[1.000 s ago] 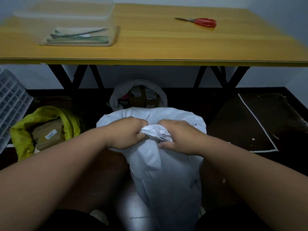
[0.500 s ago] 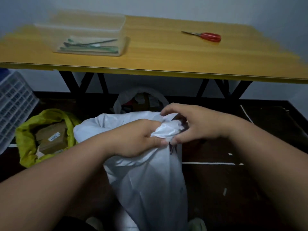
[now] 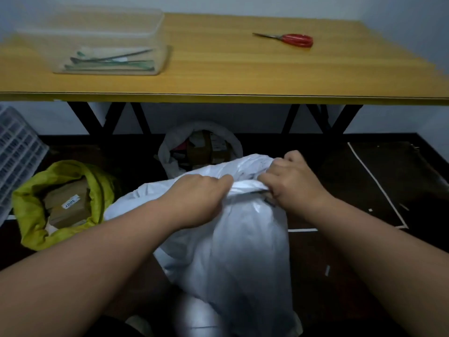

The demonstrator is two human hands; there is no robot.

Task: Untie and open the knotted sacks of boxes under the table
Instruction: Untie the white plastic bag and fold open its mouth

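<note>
Under wooden table: left hand, right hand both fisted on white sack mouth

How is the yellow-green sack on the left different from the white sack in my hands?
The yellow-green sack sits open with cardboard boxes showing; the white sack has its mouth gathered shut, contents hidden. The yellow-green sack lies untouched, while the left hand and right hand both grip the white sack's bunched top. The white sack looks taller and nearer than the yellow-green one. Both stand on the dark floor by the table.
</note>
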